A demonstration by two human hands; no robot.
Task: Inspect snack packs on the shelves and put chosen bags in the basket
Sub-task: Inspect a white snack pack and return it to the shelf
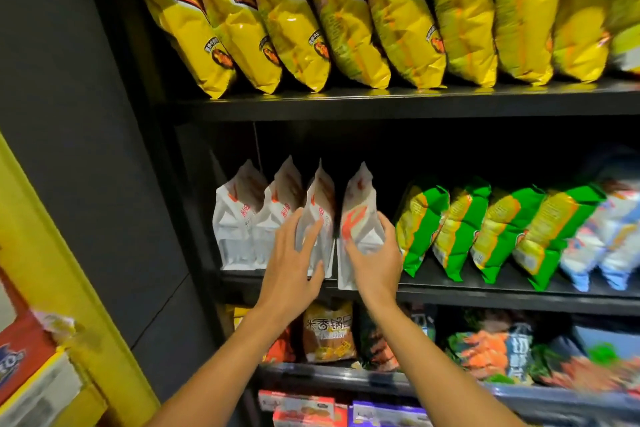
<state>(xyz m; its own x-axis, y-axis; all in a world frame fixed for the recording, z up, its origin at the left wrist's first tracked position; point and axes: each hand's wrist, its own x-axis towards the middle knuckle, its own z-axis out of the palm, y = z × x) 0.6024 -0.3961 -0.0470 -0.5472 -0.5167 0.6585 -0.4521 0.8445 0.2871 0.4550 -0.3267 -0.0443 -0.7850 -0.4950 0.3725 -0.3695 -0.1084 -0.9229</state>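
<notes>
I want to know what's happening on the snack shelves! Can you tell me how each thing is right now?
right hand: grips the rightmost white bag, pulled forward off the row.
left hand: open, fingers spread on another white bag.
yellow bags: leaning in a row, top shelf.
green bags: leaning, same shelf as white ones.

A black shelving unit (398, 104) fills most of the view, its boards running from 9 o'clock towards 3 o'clock in tiers, with deep shadow behind each level. A dark grey wall panel (69, 114) stands at 10 o'clock, beside the unit's black upright. At 8 o'clock a yellow frame (62, 270) slants downward along the panel's edge. Light falls from above and in front, glinting on the front lip of the lowest shelf (346, 378) at 6 o'clock.
</notes>
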